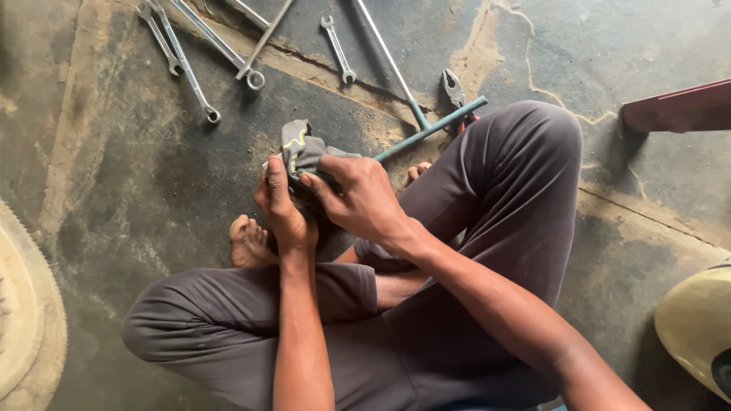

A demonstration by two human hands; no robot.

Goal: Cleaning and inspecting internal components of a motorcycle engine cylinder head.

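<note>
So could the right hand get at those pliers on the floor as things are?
Probably yes, but not freely: the right hand grips a grey rag together with the left hand. The pliers lie uncovered just beyond the raised knee, beside the teal bar.

Crumpled grey rag, yellow-stitched, above floor

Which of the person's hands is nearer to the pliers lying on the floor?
The right hand. It holds the grey rag, below and left of the pliers. The left hand grips the same rag farther left, so it is farther from them.
</note>
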